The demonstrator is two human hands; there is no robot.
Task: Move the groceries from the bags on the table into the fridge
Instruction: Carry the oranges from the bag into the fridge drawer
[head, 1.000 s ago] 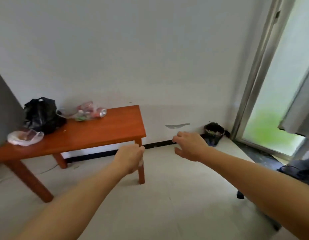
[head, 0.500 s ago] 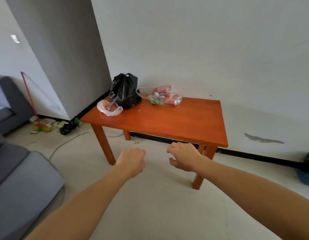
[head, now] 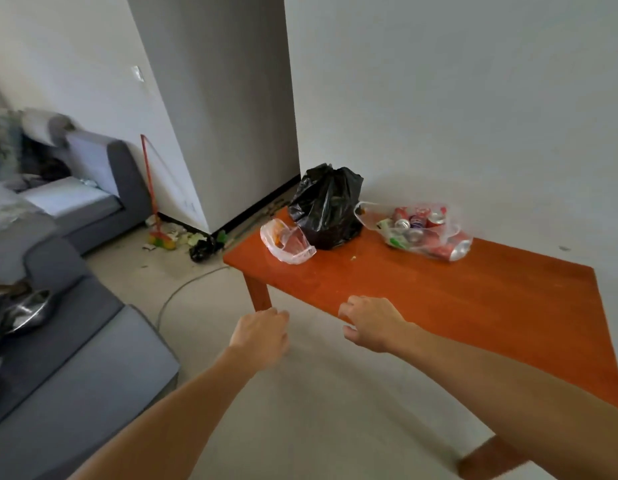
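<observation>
From the head view, a low orange-brown wooden table [head: 439, 299] stands along a white wall, and all three bags sit toward its far left end; a knotted black plastic bag [head: 326, 206] stands at the far left corner; a small translucent white plastic bag [head: 287, 242] with something orange inside lies just in front of it at the left edge, touching the black bag's base; a clear plastic bag of red and silver drink cans [head: 422, 230] lies along the far edge to the right of the black bag, and its loose handle reaches the black bag's side.

The left hand [head: 261, 336] hangs over the floor in front of the table's near left leg, off the tabletop, fingers loosely curled with nothing in them; the right hand [head: 373, 323] hovers at the near edge of the table, fingers likewise loosely bent and empty; whether it touches the wood I cannot tell. Both hands are well apart from the bags, which lie across the tabletop beyond them, with the white bag the closest.

To the left a grey fabric sofa [head: 75, 341] fills the corner of the view; a red-handled broom [head: 150, 188] leans on a grey wall column [head: 224, 116], with litter on the floor at its foot.
</observation>
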